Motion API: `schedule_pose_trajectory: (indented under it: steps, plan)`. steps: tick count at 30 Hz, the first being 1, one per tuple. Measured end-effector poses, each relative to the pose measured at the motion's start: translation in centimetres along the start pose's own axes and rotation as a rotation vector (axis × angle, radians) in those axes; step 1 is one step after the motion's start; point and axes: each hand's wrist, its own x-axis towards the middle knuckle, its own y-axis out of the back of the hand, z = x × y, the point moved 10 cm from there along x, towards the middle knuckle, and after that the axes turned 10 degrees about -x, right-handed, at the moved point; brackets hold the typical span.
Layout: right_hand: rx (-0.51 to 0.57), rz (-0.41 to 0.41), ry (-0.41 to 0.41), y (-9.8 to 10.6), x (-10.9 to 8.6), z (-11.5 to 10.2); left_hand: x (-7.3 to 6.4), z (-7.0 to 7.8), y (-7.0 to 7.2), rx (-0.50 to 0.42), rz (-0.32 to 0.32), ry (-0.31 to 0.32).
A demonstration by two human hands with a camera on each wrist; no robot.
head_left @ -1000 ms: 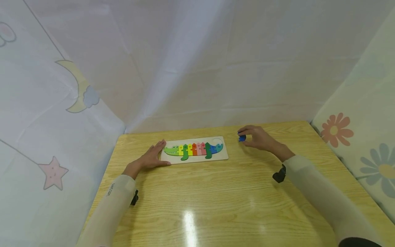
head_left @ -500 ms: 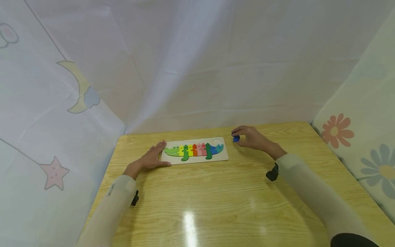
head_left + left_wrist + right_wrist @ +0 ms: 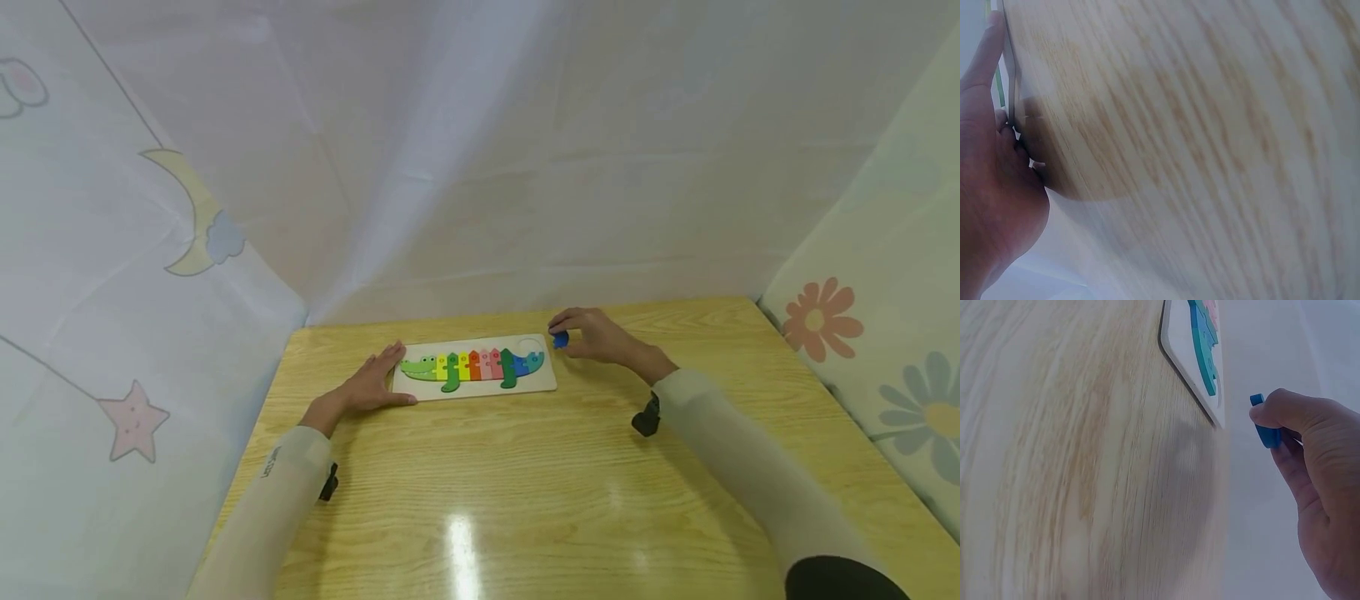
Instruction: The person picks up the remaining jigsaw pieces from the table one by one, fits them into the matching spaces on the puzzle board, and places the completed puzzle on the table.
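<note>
A pale wooden puzzle board (image 3: 474, 392) lies on the table with a colourful crocodile puzzle set in it. Its tail tip, at the upper right, is a bare round outline (image 3: 529, 342). Spread out at the board's left end is my left hand (image 3: 367, 382); the thumb lies along the near edge and the fingers reach the far left corner. My right hand (image 3: 596, 336) pinches a blue puzzle piece (image 3: 559, 339) between thumb and fingers, just beyond the board's right end. In the right wrist view the blue piece (image 3: 1267, 428) is held up off the table, partly hidden by the thumb.
The wooden table (image 3: 480, 467) reaches back to a pale cloth wall (image 3: 480, 208). Cloth panels with a moon (image 3: 197, 212) on the left and flowers (image 3: 821, 319) on the right close in the sides. Dark cameras sit at both wrists.
My right hand has moved left with the blue puzzle piece, from well right of the board to close beside its right end. The left hand has kept its place at the board.
</note>
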Motion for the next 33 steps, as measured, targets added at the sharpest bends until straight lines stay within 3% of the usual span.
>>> schedule_pose_trajectory:
  steps: [33]
  plan:
    - [0.038,-0.16,-0.012,-3.9,3.2,0.1,-0.3,0.6,0.2,-0.006,0.006,-0.018]
